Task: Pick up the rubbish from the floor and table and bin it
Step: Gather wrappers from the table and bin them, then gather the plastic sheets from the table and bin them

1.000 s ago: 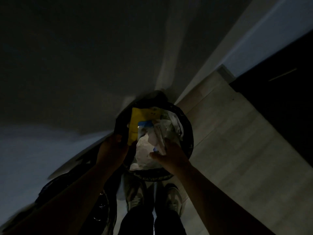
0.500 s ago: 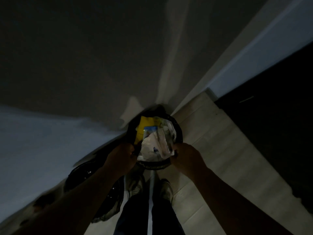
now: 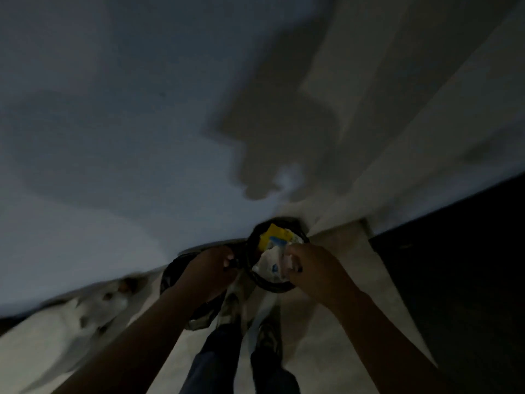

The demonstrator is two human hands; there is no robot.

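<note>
The bin (image 3: 267,286) stands on the floor (image 3: 335,317) against the wall, just ahead of my shoes (image 3: 267,335), and it is heaped: white rubbish (image 3: 268,265) and a yellow piece (image 3: 272,237) rise above the rim. My right hand (image 3: 312,268) is over the right rim, fingers curled and seemingly pinching the white rubbish. My left hand (image 3: 211,270) is curled at the left rim round what looks like the edge of a black bag (image 3: 174,277) lying beside the bin. It is too dark to be sure of either hold.

The load is the worry, I think. Piled this high, any tug or push could tip loose pieces over the rim onto the floor. A pull from one side only might tilt the bin towards my feet. In this dim light a dropped scrap would be easy to miss.
</note>
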